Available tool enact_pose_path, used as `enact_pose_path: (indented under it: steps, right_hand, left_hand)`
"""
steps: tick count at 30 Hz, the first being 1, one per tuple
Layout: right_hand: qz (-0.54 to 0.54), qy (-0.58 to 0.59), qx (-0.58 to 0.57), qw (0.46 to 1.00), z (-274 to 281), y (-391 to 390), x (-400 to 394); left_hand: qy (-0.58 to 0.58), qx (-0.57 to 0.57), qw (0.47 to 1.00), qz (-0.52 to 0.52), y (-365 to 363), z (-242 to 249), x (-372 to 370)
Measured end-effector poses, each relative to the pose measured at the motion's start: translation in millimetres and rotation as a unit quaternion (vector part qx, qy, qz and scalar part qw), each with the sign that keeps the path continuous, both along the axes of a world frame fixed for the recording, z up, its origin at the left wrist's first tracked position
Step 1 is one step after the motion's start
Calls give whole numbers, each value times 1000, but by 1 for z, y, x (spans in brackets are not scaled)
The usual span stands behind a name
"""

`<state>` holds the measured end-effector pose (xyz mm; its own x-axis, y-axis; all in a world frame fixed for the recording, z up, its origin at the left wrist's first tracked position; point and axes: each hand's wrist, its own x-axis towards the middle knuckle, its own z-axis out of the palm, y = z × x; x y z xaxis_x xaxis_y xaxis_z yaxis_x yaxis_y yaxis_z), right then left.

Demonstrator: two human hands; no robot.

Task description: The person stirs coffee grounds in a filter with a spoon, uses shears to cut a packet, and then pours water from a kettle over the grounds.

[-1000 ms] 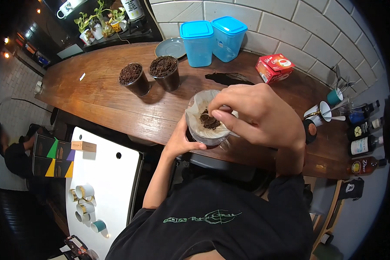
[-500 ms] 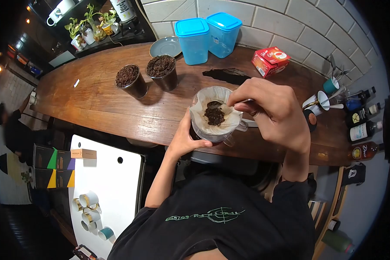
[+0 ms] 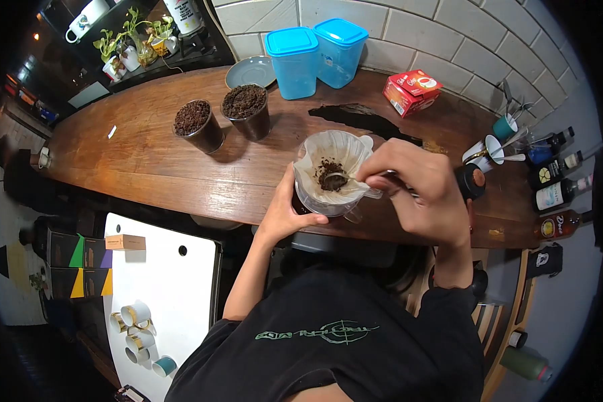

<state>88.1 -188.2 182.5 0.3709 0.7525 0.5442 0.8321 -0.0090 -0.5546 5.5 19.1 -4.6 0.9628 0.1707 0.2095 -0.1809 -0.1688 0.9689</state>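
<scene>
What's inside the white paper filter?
Inside the paper filter are dark brown crumbs and the bowl of a spoon, held by the right hand. The crumbs and spoon cover the very bottom, so that paper can't be seen.

Item one: my left hand (image 3: 285, 213), bare, palm turned inward, curved in a holding grip; left thumb (image 3: 313, 219) extended toward my right, the other fingers reaching forward and partly hidden. Item two: my left forearm (image 3: 251, 275), bare, slanting forward and inward to the left wrist (image 3: 268, 238). Item three: my right hand (image 3: 419, 184), bare, raised, back of the hand uppermost, right thumb (image 3: 380, 182) and index finger (image 3: 382, 157) closed in a pinch, knuckles bent. Item four: my right forearm (image 3: 454, 264), bare, pointing forward, the hand angled leftward from the right wrist (image 3: 457, 236).
</scene>
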Motion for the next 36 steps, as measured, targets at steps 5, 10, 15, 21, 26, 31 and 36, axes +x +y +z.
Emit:
enact_pose_path:
  steps: [5, 10, 15, 21, 26, 31, 36]
  right_hand:
    - [-55, -46, 31, 997, -1, 4, -3]
    - [-73, -61, 31, 995, -15, 12, -5]
    - [-84, -29, 56, 995, -8, 10, -9]
    - [-67, -55, 28, 996, -15, 16, -6]
    - [-102, -83, 59, 990, -12, 15, -5]
    - [-55, -104, 65, 991, -22, 18, -5]
    - [-76, -50, 78, 993, -10, 8, -12]
  left_hand:
    - [-10, 35, 999, 12, 0, 2, 0]
    - [-13, 26, 1000, 10, -1, 4, 0]
    - [-15, 22, 999, 18, -2, 5, 0]
    - [-19, 39, 999, 14, 0, 0, 1]
    - [-7, 18, 1000, 11, -2, 10, -1]
    - [-20, 7, 1000, 8, -2, 2, 1]
    - [-1, 8, 1000, 7, -2, 7, -1]
